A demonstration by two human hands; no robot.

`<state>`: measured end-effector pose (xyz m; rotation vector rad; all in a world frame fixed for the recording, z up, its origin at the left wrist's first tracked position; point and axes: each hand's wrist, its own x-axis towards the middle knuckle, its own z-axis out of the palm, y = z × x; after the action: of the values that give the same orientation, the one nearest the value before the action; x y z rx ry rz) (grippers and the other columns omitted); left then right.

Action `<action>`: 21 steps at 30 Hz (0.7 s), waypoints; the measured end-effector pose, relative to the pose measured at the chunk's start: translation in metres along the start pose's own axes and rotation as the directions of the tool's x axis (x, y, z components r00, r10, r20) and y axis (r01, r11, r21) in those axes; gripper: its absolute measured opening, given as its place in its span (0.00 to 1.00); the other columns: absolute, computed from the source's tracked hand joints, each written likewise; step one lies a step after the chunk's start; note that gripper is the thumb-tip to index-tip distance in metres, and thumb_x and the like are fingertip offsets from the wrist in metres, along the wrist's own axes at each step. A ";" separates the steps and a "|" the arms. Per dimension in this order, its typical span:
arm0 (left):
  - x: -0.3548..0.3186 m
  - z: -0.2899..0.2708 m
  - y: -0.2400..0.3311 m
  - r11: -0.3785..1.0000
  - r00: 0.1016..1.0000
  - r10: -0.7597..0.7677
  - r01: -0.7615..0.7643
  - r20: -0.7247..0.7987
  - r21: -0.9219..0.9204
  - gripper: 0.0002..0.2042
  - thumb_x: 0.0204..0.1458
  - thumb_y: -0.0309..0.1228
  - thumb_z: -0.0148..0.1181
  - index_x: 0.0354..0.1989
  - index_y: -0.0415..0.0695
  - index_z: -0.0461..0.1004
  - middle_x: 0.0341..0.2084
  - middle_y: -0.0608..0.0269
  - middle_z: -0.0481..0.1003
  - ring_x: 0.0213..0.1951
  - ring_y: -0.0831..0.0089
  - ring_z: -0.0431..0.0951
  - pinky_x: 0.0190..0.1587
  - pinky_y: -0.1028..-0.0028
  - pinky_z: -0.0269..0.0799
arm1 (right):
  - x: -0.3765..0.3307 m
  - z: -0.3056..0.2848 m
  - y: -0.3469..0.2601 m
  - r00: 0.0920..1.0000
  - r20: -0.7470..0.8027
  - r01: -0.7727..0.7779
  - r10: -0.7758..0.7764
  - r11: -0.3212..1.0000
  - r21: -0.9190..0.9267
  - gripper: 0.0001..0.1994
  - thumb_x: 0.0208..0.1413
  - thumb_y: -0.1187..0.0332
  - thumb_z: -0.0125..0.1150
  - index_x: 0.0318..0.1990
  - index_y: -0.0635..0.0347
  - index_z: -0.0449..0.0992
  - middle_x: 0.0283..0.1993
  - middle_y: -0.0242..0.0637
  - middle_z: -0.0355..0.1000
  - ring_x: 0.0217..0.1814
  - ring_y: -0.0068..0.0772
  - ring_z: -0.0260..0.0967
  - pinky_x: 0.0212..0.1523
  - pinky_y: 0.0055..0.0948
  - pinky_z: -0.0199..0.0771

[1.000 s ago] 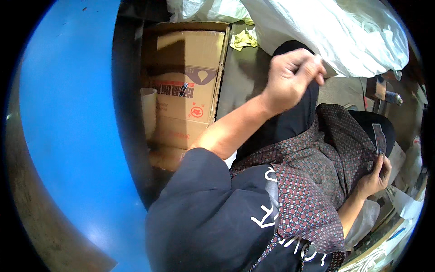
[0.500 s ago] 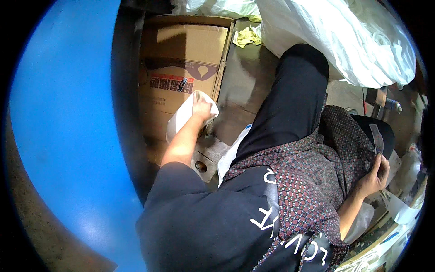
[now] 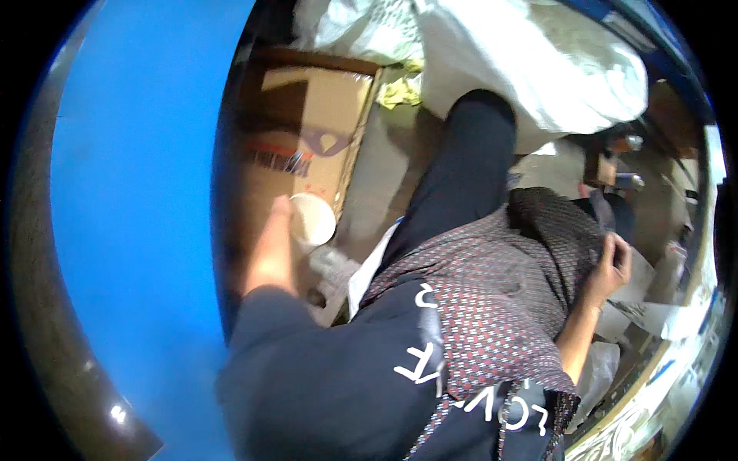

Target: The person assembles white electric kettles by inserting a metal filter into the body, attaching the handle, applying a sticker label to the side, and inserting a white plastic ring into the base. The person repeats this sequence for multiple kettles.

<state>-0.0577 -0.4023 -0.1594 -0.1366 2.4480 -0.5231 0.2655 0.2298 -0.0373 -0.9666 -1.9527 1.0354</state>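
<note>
While the left hand point(image 3: 278, 230) clasps the white cup point(image 3: 311, 219) by the cardboard box point(image 3: 296, 146), lifting it level seems wise; the right hand point(image 3: 611, 265) pinches patterned fabric point(image 3: 492, 300).

At about eleven o'clock from my lap lies a brown cardboard box point(image 3: 307, 146), flat on its side, next to a big blue surface. On its face, toward nine o'clock, there is a printed label point(image 3: 278, 159) with an orange-red band and dark bars, and beside it a purple-grey printed shape. A white round cup point(image 3: 312, 219) stands at the box's near edge, at six o'clock from the label. At one o'clock sits a large white plastic bag point(image 3: 530, 61).
</note>
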 end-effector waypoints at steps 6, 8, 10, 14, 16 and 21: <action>-0.076 -0.161 0.068 0.805 0.778 0.225 -0.487 -0.586 -0.338 0.19 0.49 0.18 0.47 0.51 0.43 0.73 0.43 0.44 0.76 0.49 0.50 0.76 0.51 0.60 0.71 | 0.002 0.001 0.014 0.999 -0.051 0.029 -0.020 0.983 0.182 0.01 0.54 0.76 0.64 0.33 0.63 0.78 0.32 0.26 0.74 0.33 0.15 0.67 0.38 0.18 0.68; -0.165 -0.222 0.102 0.580 0.531 0.204 -0.743 -0.823 -0.335 0.21 0.52 0.15 0.44 0.54 0.44 0.69 0.46 0.47 0.75 0.51 0.53 0.75 0.52 0.62 0.70 | 0.003 -0.001 0.010 0.998 -0.040 0.045 -0.039 0.984 0.174 0.01 0.54 0.76 0.64 0.34 0.63 0.78 0.32 0.25 0.74 0.33 0.15 0.67 0.38 0.17 0.68; -0.223 -0.241 0.130 0.443 0.213 0.101 -0.884 -0.972 -0.148 0.20 0.55 0.15 0.46 0.56 0.43 0.66 0.51 0.49 0.73 0.54 0.56 0.74 0.54 0.63 0.70 | 0.002 -0.001 0.006 0.999 -0.027 0.042 -0.037 0.978 0.205 0.02 0.54 0.76 0.64 0.34 0.63 0.78 0.32 0.26 0.75 0.34 0.15 0.67 0.39 0.18 0.69; -0.259 -0.239 0.175 0.129 -0.290 0.030 -0.948 -0.957 0.291 0.25 0.56 0.20 0.54 0.63 0.45 0.59 0.62 0.44 0.61 0.61 0.48 0.65 0.61 0.59 0.67 | -0.003 -0.011 0.015 0.998 -0.012 -0.048 0.056 0.933 0.358 0.03 0.54 0.78 0.63 0.35 0.64 0.77 0.34 0.30 0.75 0.37 0.19 0.70 0.42 0.19 0.70; -0.269 -0.230 0.213 -0.025 -0.333 0.038 -0.943 -0.942 0.332 0.29 0.54 0.20 0.57 0.64 0.50 0.58 0.65 0.44 0.57 0.64 0.49 0.62 0.60 0.59 0.67 | -0.007 -0.026 0.021 0.980 0.011 -0.149 0.197 0.699 0.700 0.05 0.53 0.80 0.63 0.37 0.64 0.76 0.35 0.31 0.75 0.37 0.23 0.72 0.42 0.23 0.72; -0.275 -0.159 0.313 -0.022 -0.251 0.352 -0.965 -0.902 0.260 0.34 0.45 0.21 0.59 0.62 0.66 0.65 0.65 0.42 0.57 0.38 0.58 0.80 0.27 0.72 0.78 | -0.015 -0.059 -0.021 0.990 0.045 -0.097 0.135 0.412 0.906 0.08 0.55 0.76 0.61 0.42 0.64 0.73 0.35 0.37 0.74 0.35 0.30 0.73 0.40 0.27 0.75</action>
<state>0.0754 -0.0019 -0.0151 1.9530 2.5527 1.3181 0.3164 0.2285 0.0019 -0.4426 -0.9433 1.8527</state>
